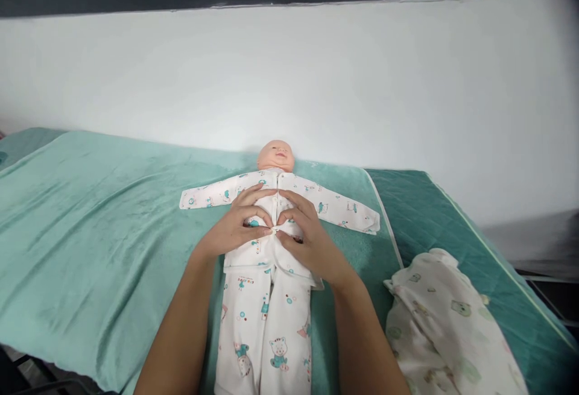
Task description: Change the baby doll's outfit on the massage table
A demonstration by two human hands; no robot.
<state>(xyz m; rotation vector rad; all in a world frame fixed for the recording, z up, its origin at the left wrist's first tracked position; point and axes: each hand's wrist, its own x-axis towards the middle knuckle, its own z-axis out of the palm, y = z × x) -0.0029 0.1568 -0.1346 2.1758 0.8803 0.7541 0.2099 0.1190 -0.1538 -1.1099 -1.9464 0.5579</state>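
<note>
Both hands (pixel 275 229) mid-doll (pixel 271 244); open blanket (pixel 90 232) leftward, bed edge right.

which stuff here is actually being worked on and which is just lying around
In hand: left hand and right hand pinching the front closure of the printed top on the baby doll; printed trousers.

Lying about: spare printed garment, green blanket, quilted mattress.
</note>
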